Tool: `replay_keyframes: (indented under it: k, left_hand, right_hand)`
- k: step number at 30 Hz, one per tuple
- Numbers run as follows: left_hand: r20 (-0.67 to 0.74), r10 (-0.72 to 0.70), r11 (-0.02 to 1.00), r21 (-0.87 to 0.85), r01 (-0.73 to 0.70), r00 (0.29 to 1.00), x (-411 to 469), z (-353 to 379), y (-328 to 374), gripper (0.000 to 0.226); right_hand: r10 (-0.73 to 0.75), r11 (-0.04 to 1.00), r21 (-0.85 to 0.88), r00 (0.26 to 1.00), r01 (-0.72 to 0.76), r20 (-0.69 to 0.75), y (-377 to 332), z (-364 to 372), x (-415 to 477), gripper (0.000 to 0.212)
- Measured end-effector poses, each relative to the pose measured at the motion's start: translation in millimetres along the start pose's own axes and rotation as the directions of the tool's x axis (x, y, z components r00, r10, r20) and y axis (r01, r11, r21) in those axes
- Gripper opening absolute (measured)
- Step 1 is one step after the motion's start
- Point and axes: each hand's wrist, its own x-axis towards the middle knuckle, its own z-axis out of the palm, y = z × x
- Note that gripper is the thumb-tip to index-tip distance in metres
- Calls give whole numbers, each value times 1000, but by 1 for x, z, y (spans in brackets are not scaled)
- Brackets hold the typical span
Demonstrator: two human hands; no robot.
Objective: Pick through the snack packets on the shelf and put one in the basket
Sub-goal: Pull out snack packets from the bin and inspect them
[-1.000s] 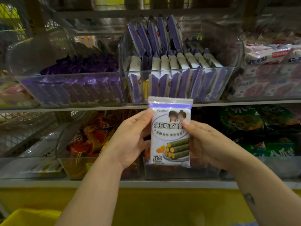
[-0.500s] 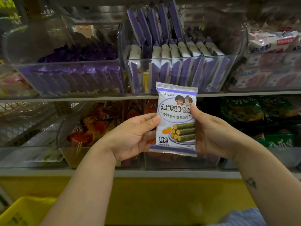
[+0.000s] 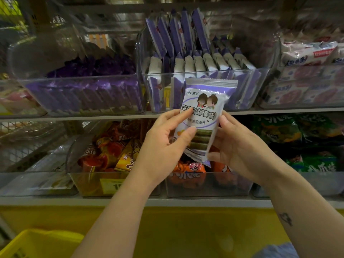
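Observation:
A white and purple snack packet (image 3: pixel 203 110) with green rolls printed on it is held up in front of the shelves, tilted to the right. My left hand (image 3: pixel 165 146) grips its left side, thumb across the front. My right hand (image 3: pixel 236 144) holds its right edge and back. Behind it, a clear bin (image 3: pixel 204 90) on the upper shelf holds several packets of the same kind, standing on edge. The corner of a yellow basket (image 3: pixel 39 243) shows at the bottom left.
Left of that bin stands a clear bin of purple packets (image 3: pixel 83 95); pink and white packets (image 3: pixel 307 81) fill the one at the right. The lower shelf holds orange and red snacks (image 3: pixel 111 155) and green packets (image 3: pixel 307 146). A yellow panel runs below.
The packet has risen a little and tilted right. My left thumb has slid over its front, and my right hand has shifted behind its lower right side.

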Motion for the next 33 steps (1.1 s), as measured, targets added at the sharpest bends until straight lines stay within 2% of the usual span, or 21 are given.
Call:
replay_keyframes:
  k: [3, 5, 8, 11, 13, 17, 21, 24, 27, 30, 33]
  left_hand:
    - [125, -33, 985, -164, 54, 992, -1, -2, 3, 72]
    - [198, -26, 951, -297, 86, 980, -1, -3, 4, 78]
    - [246, -19, 906, -405, 121, 969, -1, -2, 4, 66]
    - [252, -19, 860, -489, 145, 967, 0, 0, 3, 50]
    - [257, -23, 828, -536, 162, 966, 0, 1, 2, 47]
    - [182, -26, 837, -534, 121, 983, 2, 1, -1, 47]
    - [25, -50, 850, -525, 56, 998, 3, 4, 0, 35]
    - [-52, -94, 798, -601, 44, 994, 4, 3, -1, 43]
    - [-56, -126, 666, -744, 43, 990, 4, -4, -2, 47]
    - [-45, -133, 553, -833, 37, 990, 5, -13, -4, 39]
    - [-46, -151, 500, -865, 36, 987, 5, -19, -8, 39]
  right_hand:
    - [-25, 1000, 20, 998, 24, 58, -1, -1, 0, 52]
    - [-74, 995, -69, 997, 75, 19, 0, -1, 1, 63]
    - [-138, 962, -245, 989, 123, -44, 4, 2, 3, 75]
    - [-182, 938, -324, 972, 125, -152, 6, 4, 4, 85]
    - [-209, 922, -365, 959, 128, -191, 6, 5, 5, 83]
    - [-284, 871, -469, 930, 149, -234, 5, 8, 2, 82]
    - [-369, 746, -650, 903, 144, -223, 10, 14, 1, 89]
    - [-341, 711, -690, 925, 138, -166, 11, 16, 1, 85]
    - [-282, 790, -594, 950, 151, -134, 4, 9, -2, 78]
    - [-185, 872, -478, 977, 111, -111, -1, 5, -5, 54]
    - [-199, 896, -424, 973, 132, -118, -1, 7, -5, 34]
